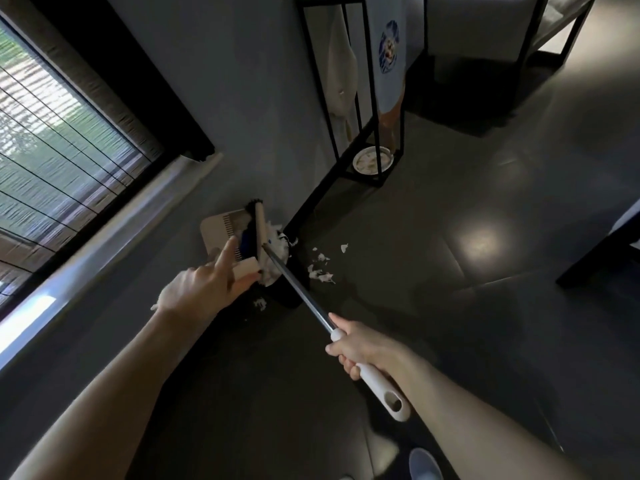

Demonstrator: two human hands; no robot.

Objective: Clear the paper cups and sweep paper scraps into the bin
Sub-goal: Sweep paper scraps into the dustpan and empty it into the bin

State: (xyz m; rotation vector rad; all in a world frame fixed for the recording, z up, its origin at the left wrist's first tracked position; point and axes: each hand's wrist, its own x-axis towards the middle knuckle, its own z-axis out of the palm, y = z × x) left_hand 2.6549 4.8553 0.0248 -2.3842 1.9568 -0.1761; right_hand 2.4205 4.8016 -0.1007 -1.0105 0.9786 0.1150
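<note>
Left grip (207,285) clasps the dustpan (221,230) by its short white handle, forefinger stretched out, and holds it tipped up low beside the wall (242,98). Just right of it the broom (259,233) has its head pressed against the pan's mouth, over the bin (289,296), a dark tub standing on the floor (450,306). White paper is heaped at the bin's top, touching the broom head; how full the bin is below that I cannot tell. More scraps (322,268) lie loose on the floor just right of the bin, with a few at its foot. Right grip (360,348) is clenched round the broom's white handle end, the metal shaft running up and left to the head. Farther back a bowl (373,160) sits on the base of a black rack (362,179), something pale in it. No cups show.

The step in hand looks like emptying the pan into the bin. Next, the pan must go down flat beside the loose scraps so the broom can draw them in.
</note>
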